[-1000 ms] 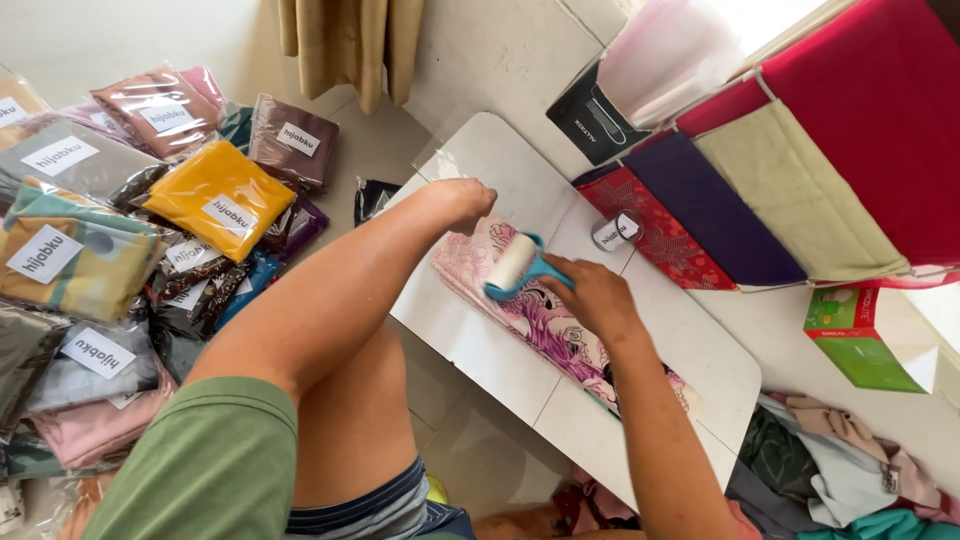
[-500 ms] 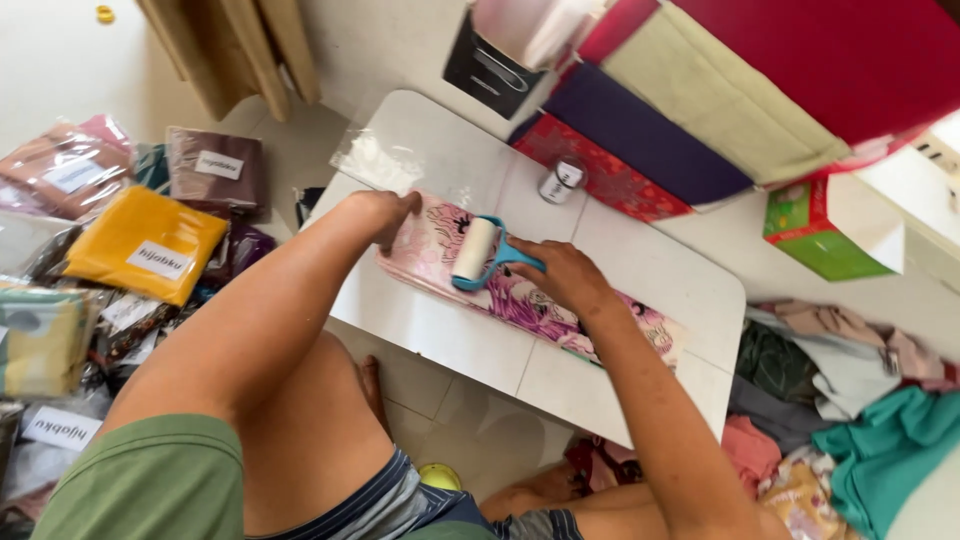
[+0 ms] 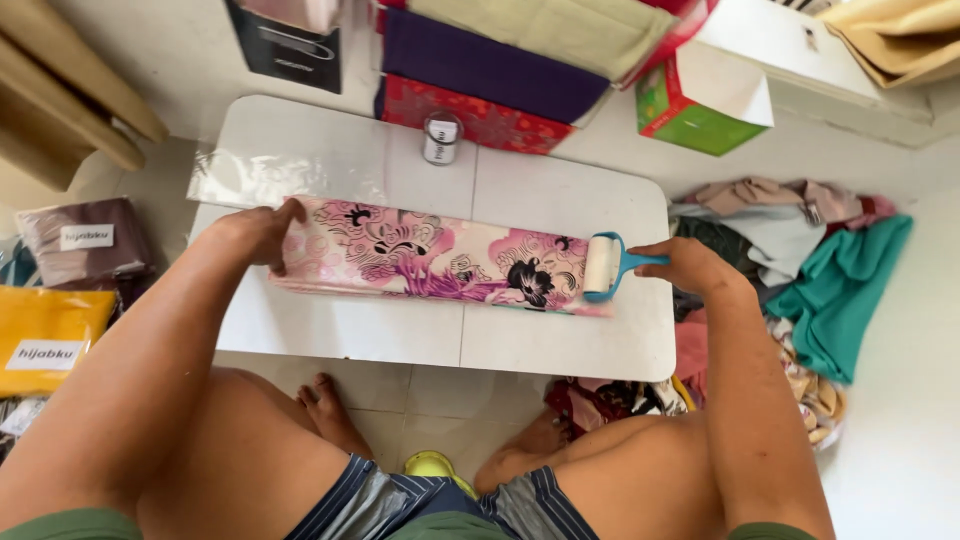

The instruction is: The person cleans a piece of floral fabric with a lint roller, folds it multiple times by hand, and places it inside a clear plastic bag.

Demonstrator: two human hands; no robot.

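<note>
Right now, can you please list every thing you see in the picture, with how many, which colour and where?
folded cloth: one, pink floral, lengthwise on the table
lint roller: one, white roll, blue handle, on the cloth's right end
table: one, white, centre
clear plastic sleeve: one, table's left rear
small jar: one, dark lid, table's rear edge
stacked fabrics: several, purple, red, beige, behind the table
green box: one, rear right
clothes pile: mixed, teal, grey, floor right
packaged fabrics: yellow, brown, floor left
left hand: pressing the cloth's left end
right hand: holding the roller handle
</note>
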